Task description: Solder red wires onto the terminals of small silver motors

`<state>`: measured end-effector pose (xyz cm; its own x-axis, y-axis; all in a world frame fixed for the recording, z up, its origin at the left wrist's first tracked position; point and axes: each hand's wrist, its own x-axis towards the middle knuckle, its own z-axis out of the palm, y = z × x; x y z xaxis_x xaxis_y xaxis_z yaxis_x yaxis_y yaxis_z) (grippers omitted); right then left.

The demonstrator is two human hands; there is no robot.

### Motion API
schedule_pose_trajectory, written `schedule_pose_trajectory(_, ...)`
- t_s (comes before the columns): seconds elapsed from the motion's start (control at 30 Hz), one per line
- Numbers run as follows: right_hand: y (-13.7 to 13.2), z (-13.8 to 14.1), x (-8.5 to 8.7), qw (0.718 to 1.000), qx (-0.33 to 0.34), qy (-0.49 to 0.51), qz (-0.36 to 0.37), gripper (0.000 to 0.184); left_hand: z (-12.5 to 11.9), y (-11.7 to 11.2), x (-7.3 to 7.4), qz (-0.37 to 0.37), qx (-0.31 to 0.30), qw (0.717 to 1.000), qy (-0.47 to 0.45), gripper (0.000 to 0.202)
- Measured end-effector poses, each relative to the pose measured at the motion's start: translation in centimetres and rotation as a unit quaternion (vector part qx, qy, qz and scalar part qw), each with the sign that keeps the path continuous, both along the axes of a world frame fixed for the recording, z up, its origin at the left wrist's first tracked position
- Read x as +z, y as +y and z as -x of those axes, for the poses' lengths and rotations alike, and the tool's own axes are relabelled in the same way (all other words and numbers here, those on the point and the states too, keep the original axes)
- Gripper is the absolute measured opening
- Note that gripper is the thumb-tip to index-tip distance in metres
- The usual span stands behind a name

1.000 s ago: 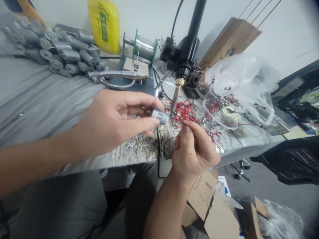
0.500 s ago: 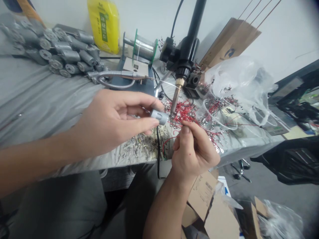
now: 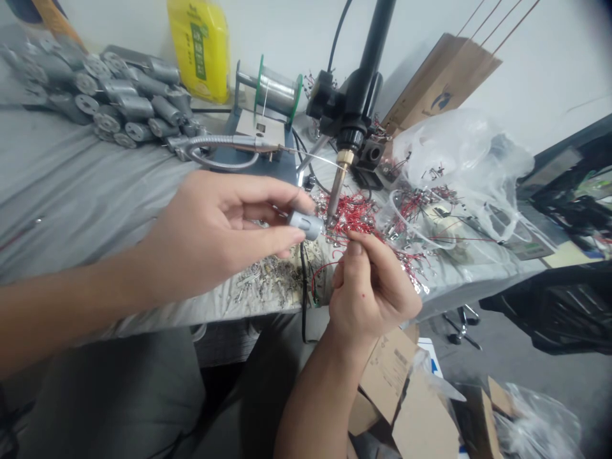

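Note:
My left hand (image 3: 224, 236) is closed on a small grey cylindrical motor (image 3: 306, 225), gripped between thumb and fingers with its end turned right. Against or very near that end is the tip of a soldering iron (image 3: 338, 185), which hangs down from a black stand. Just right of the motor, my right hand (image 3: 370, 277) pinches a thin red wire (image 3: 316, 275) between thumb and forefinger. Its pinched end is too small to make out clearly. Behind the hands lies a heap of red wires (image 3: 354, 213) with metal terminals.
Many grey motors (image 3: 129, 105) are piled at the left back. A solder spool (image 3: 277, 89) sits on a feeder with a flexible metal tube (image 3: 215, 141). Plastic bags (image 3: 459, 146) and a paper bag (image 3: 440, 83) stand right. Cardboard boxes (image 3: 421, 408) lie below the table.

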<state>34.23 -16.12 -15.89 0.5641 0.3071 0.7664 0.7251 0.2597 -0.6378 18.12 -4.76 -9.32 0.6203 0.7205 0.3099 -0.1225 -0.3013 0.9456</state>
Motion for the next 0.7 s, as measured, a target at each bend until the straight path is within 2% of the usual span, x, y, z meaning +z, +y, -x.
schedule_pose_trajectory(0.3, 0.08, -0.03, 0.06, 1.0, 0.007, -0.005, -0.009, 0.014, 0.01, 0.13, -0.31, 0.013, -0.001, 1.0, 0.009, 0.023)
schedule_pose_trajectory(0.7, 0.37, 0.08, -0.05, 1.0, 0.003, 0.002, -0.024, 0.015, -0.16, 0.19, 0.09, 0.026, -0.006, 0.999, 0.025, 0.022)
